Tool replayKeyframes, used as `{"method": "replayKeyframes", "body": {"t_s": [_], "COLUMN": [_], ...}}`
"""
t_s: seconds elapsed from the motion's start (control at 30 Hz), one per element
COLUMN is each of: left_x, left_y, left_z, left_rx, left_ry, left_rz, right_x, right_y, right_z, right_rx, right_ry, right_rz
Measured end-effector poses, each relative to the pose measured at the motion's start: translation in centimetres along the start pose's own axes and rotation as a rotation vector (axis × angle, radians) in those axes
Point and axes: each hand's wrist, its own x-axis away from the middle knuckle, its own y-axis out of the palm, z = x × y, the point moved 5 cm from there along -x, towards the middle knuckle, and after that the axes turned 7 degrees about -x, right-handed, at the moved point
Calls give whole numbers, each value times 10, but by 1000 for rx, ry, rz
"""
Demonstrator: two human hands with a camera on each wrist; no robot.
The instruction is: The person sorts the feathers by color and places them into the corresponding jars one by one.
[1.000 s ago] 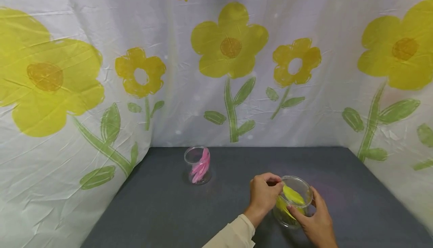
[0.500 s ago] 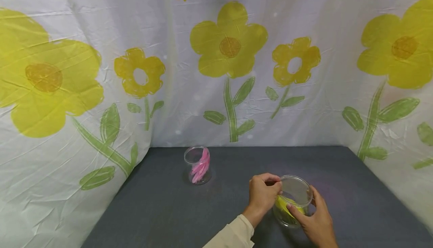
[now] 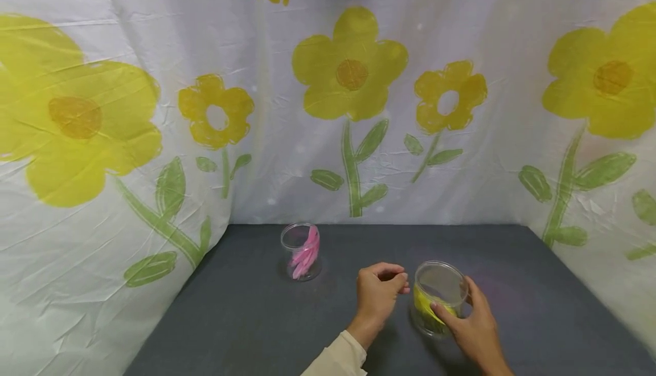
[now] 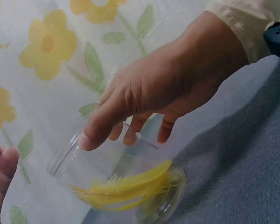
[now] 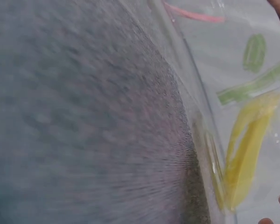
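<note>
My right hand [image 3: 474, 325] grips a clear plastic jar [image 3: 441, 276] at the table's front right, thumb on the near side and fingers around its right side. Yellow feathers [image 4: 126, 189] lie in the jar's lower part. Just left of the rim is my left hand [image 3: 379, 293], its fingers loosely curled, thumb near the index finger, nothing visible between them. The left wrist view shows the right hand [image 4: 149, 93] on the jar and the left thumb [image 4: 3, 172] at the edge. Through the jar wall, a yellow feather [image 5: 247, 154] appears in the right wrist view.
Farther back and to the left stands a second clear jar [image 3: 293, 238] holding pink feathers [image 3: 306, 253]. Both jars are on a dark grey table [image 3: 246, 319]. A white cloth [image 3: 287, 193] printed with yellow flowers hangs along the back and sides.
A second ago the left fingers pinched a yellow feather at the jar's mouth; it dropped inside. The left hand has since moved left, off the rim. The jar has shifted slightly left with the right hand.
</note>
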Motion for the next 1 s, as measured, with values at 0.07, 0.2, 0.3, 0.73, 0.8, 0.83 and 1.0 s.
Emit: {"method": "replayKeyframes", "body": {"t_s": [0.07, 0.2, 0.3, 0.73, 0.8, 0.83, 1.0], "left_x": [0, 1, 2, 9, 10, 11, 14], "left_y": [-6, -15, -21, -47, -50, -51, -54], "left_z": [0, 2, 4, 11, 10, 10, 6], "left_rx": [3, 16, 28, 68, 63, 61, 50], "left_ry": [4, -1, -2, 40, 23, 12, -23], "left_rz": [11, 28, 35, 90, 95, 95, 100], "right_x": [-5, -18, -29, -75, -80, -82, -91], "right_y": [2, 6, 9, 26, 28, 28, 31], "right_z": [0, 0, 2, 3, 3, 4, 7], "right_rx": [-4, -11, -4, 5, 1, 2, 7], "right_ry": [-32, -62, -55, -21, -21, -21, -29], "right_rz": [1, -25, -49, -124, -129, -128, -121]}}
